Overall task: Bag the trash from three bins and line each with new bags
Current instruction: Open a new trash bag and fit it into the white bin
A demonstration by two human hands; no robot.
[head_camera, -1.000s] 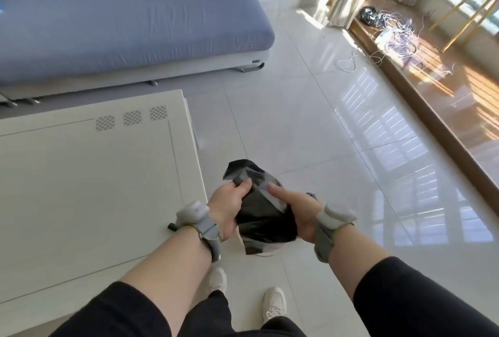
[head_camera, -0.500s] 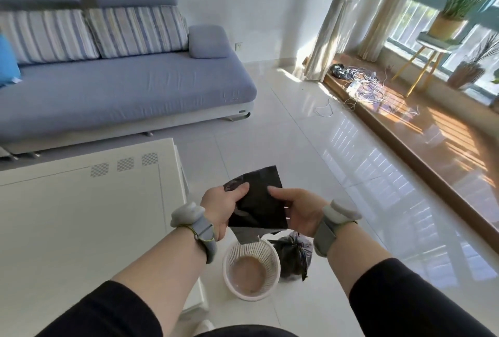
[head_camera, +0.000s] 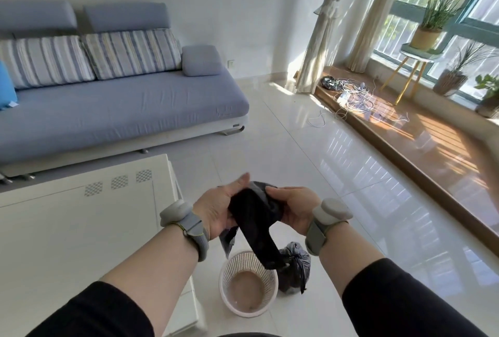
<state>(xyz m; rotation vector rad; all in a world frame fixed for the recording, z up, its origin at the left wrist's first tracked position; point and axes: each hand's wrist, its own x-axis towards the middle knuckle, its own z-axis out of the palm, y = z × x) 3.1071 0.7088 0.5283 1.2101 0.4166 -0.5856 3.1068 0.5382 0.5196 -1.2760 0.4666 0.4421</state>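
Note:
A new black trash bag (head_camera: 255,218) hangs crumpled between my hands at chest height. My left hand (head_camera: 216,208) holds its left side with the thumb over the top. My right hand (head_camera: 293,208) grips its right side with curled fingers. The bag's loose tail dangles down over a white lattice bin (head_camera: 248,285) that stands unlined on the floor below. A tied, full black trash bag (head_camera: 295,269) sits on the tiles touching the bin's right side.
A white coffee table (head_camera: 81,228) fills the left, its corner next to the bin. A blue sofa (head_camera: 116,110) stands behind it. A raised wooden ledge (head_camera: 421,142) with tangled cables (head_camera: 351,96) and potted plants runs along the right. Glossy tiles lie between.
The camera view has tilted up. The flat bag has been bunched between both hands, and its tail now hangs down over the bin.

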